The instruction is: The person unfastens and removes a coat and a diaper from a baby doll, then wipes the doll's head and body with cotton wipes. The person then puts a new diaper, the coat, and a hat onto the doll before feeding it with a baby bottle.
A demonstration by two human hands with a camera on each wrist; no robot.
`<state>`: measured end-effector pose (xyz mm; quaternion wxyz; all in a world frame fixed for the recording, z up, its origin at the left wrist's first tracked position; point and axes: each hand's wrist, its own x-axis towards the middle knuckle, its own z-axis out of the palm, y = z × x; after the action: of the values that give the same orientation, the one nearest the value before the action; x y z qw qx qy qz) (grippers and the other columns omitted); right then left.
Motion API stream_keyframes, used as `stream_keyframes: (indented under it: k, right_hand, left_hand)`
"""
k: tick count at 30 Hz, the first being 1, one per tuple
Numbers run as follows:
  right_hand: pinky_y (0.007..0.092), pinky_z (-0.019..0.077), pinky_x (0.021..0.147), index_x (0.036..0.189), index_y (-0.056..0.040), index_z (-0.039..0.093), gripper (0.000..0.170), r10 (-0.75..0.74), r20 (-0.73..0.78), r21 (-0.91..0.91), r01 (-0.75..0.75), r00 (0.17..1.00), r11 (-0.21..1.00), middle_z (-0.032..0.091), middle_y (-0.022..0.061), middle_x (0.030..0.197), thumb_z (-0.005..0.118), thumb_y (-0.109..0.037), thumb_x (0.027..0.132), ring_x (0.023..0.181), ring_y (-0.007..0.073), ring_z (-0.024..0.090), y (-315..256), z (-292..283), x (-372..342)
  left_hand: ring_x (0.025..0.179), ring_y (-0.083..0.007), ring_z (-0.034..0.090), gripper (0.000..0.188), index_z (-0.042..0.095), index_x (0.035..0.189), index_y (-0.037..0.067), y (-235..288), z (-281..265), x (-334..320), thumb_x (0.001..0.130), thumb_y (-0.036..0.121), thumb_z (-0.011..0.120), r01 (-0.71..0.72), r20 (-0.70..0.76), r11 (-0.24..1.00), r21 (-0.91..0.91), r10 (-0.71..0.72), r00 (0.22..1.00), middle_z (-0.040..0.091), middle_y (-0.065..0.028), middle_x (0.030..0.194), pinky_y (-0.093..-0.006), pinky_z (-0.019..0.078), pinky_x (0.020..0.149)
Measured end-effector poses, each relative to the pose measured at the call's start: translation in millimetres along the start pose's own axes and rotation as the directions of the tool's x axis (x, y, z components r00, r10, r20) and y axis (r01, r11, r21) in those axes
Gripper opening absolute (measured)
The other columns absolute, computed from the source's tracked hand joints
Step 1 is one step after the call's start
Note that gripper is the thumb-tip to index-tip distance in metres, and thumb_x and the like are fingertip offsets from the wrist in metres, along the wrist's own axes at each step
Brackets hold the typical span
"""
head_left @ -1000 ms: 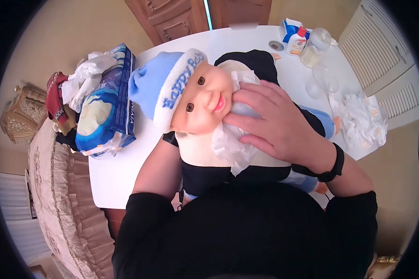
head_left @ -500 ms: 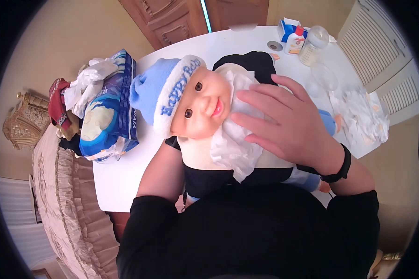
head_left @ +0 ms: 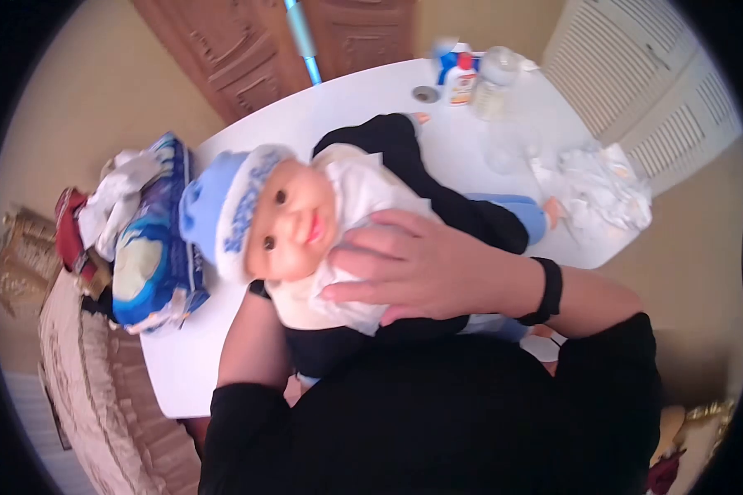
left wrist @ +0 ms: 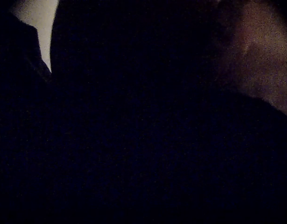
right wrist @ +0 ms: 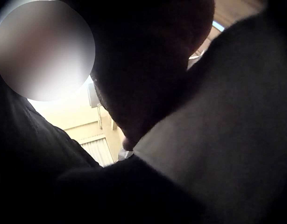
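A baby doll [head_left: 293, 223] in a blue and white knit hat [head_left: 210, 194] and dark clothes leans back against the person's front, face up. A crumpled white tissue [head_left: 371, 186] lies over its cream chest, under the chin. My right hand [head_left: 421, 268] rests on this tissue, its slightly bent fingers pressing near the doll's chin. The left forearm [head_left: 256, 346] passes behind the doll's head and shoulder, where the left hand is hidden in the head view. The left wrist view is nearly black, with a dim skin-toned patch at upper right.
On the white table [head_left: 223, 330], a blue diaper pack [head_left: 153, 264] with cloths stands at left. Toward the back right are a red-capped bottle [head_left: 461, 82], a baby bottle [head_left: 494, 87] and a round grey lid [head_left: 425, 94]. Crumpled white plastic [head_left: 594, 194] lies at the right edge.
The head view has shifted, so the table and doll sit lower and further left. My right hand, lifted with fingers spread half a second ago, is down on the tissue again.
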<state>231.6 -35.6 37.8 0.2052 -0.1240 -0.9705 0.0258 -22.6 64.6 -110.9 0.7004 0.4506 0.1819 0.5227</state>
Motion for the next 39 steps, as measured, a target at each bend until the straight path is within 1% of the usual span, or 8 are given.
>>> stream_keyframes:
  k: [4, 6, 10, 12, 14, 18, 20, 39]
  right_hand:
    - [0.0407, 0.0386, 0.098, 0.134, -0.0199, 0.053, 0.065, 0.039, 0.01, 0.063, -0.04, 0.999, 0.997, 0.052, 0.0078, 0.131, 0.071, -0.039, 0.075, 0.114, 0.0279, 0.051, 5.4, -37.5, 2.9]
    - [0.0421, 0.0416, 0.095, 0.12, -0.0099, 0.063, 0.042, 0.141, -0.365, -0.09, -0.186, 0.92, 0.978, 0.057, 0.0125, 0.125, 0.063, -0.036, 0.088, 0.115, 0.0301, 0.053, 29.3, -65.8, -20.7]
    - [0.0279, 0.0465, 0.088, 0.113, -0.0048, 0.066, 0.023, 0.552, -0.735, 0.197, -0.655, 0.394, 0.73, 0.067, 0.0075, 0.107, 0.063, -0.01, 0.09, 0.098, 0.0186, 0.061, 107.2, -112.4, -92.8]
    - [0.0297, 0.0472, 0.086, 0.121, -0.0001, 0.06, 0.038, 0.789, -0.589, 0.576, -0.596, 0.172, 0.56, 0.066, 0.0106, 0.109, 0.066, -0.022, 0.091, 0.099, 0.0172, 0.06, 174.9, -107.5, -136.8]
    - [0.0326, 0.0457, 0.093, 0.134, 0.0032, 0.046, 0.071, 0.93, -0.359, 0.42, -0.877, 0.077, 0.234, 0.061, 0.0179, 0.12, 0.073, -0.04, 0.083, 0.109, 0.0217, 0.058, 202.4, -103.5, -151.7]
    - [0.0374, 0.0426, 0.1, 0.143, 0.0037, 0.031, 0.101, 0.958, -0.273, 0.353, -0.918, 0.085, 0.182, 0.05, 0.0228, 0.134, 0.079, -0.05, 0.072, 0.123, 0.0278, 0.052, 240.4, -77.8, -141.3]
    - [0.0406, 0.0396, 0.105, 0.146, 0.0038, 0.024, 0.109, 0.906, -0.336, 0.29, -0.887, 0.258, 0.36, 0.038, 0.0242, 0.146, 0.081, -0.05, 0.069, 0.133, 0.0319, 0.043, 259.4, -73.8, -129.8]
    - [0.0362, 0.0467, 0.097, 0.131, -0.0027, 0.053, 0.082, 0.967, -0.11, -0.061, -0.973, 0.229, 0.224, 0.06, 0.0195, 0.125, 0.081, -0.044, 0.066, 0.115, 0.0313, 0.059, 275.3, -88.7, -95.2]
  left_hand:
    - [0.125, -0.0264, 0.05, 0.056, 0.036, 0.142, -0.003, 5.0, -7.8, -6.6, 0.093, 0.011, 0.061, 0.007, 0.084, 0.999, -0.047, -0.003, 0.996, 0.047, -0.0185, 0.139, -0.0381, 0.0421, 0.107]
    - [0.125, -0.0264, 0.05, 0.056, 0.036, 0.142, -0.003, 3.0, -7.1, -10.0, 0.094, 0.012, 0.061, -0.001, 0.103, 0.997, -0.075, 0.009, 0.995, 0.047, -0.0185, 0.139, -0.0381, 0.0421, 0.107]
    - [0.125, -0.0265, 0.05, 0.056, 0.036, 0.142, -0.003, -0.7, -2.7, -1.8, 0.094, 0.012, 0.06, -0.035, 0.115, 0.992, -0.124, 0.049, 0.992, 0.047, -0.0185, 0.139, -0.0382, 0.042, 0.107]
    - [0.125, -0.0265, 0.05, 0.056, 0.036, 0.142, -0.003, 3.0, -7.0, -1.9, 0.094, 0.012, 0.06, -0.052, 0.124, 0.99, -0.133, 0.069, 0.99, 0.047, -0.0185, 0.139, -0.0382, 0.042, 0.107]
    - [0.125, -0.0265, 0.05, 0.056, 0.036, 0.142, -0.003, -0.8, 0.6, 2.8, 0.094, 0.012, 0.06, -0.068, 0.138, 0.989, -0.133, 0.087, 0.987, 0.047, -0.0185, 0.139, -0.0382, 0.0419, 0.107]
    - [0.125, -0.0266, 0.05, 0.055, 0.036, 0.142, -0.003, 4.5, 1.5, 11.0, 0.094, 0.012, 0.06, -0.084, 0.159, 0.989, -0.121, 0.103, 0.982, 0.047, -0.0186, 0.139, -0.0383, 0.0419, 0.107]
    - [0.125, -0.0266, 0.05, 0.055, 0.036, 0.142, -0.003, 4.4, 3.2, 17.9, 0.094, 0.012, 0.06, -0.074, 0.164, 0.991, -0.114, 0.092, 0.982, 0.047, -0.0186, 0.139, -0.0383, 0.0418, 0.107]
    - [0.125, -0.0269, 0.05, 0.054, 0.037, 0.141, -0.003, 9.8, -4.0, -6.3, 0.094, 0.013, 0.059, -0.003, 0.147, 0.983, -0.184, 0.03, 0.989, 0.047, -0.0187, 0.139, -0.0386, 0.0415, 0.108]
